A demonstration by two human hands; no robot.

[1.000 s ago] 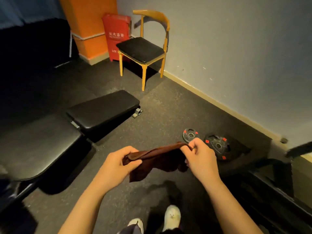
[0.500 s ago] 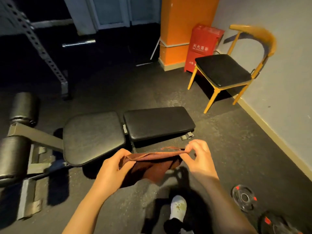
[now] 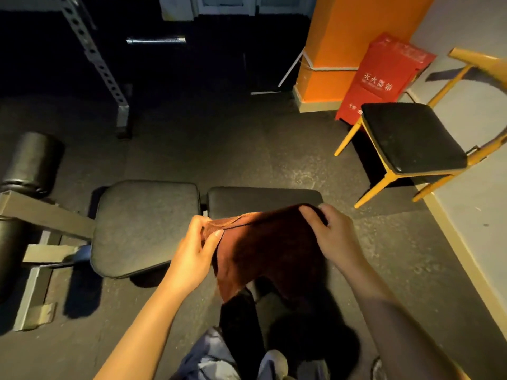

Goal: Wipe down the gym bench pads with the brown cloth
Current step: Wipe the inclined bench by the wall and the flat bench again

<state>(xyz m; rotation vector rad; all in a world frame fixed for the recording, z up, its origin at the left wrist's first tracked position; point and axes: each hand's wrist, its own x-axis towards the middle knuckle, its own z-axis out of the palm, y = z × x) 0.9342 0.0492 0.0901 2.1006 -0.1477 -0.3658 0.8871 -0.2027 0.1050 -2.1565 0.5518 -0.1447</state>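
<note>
The brown cloth [image 3: 263,250] hangs spread between my two hands, just above the near edge of the gym bench. My left hand [image 3: 196,250] pinches its left top corner. My right hand [image 3: 333,231] grips its right top corner over the right pad. The bench has two black pads side by side: a larger left pad [image 3: 142,226] and a narrower right pad [image 3: 260,198]. The cloth hides the near part of the right pad.
Two black roller pads [image 3: 30,163] and the bench's metal frame [image 3: 41,212] lie at the left. A yellow chair [image 3: 411,138] with a black seat stands at the right by the wall, a red box [image 3: 381,78] and orange pillar [image 3: 340,45] behind it. A perforated rack post [image 3: 101,67] stands far left.
The view has swung left and closer to the bench. My hands have moved apart and forward, and the cloth is now spread wider over the right pad's near edge.
</note>
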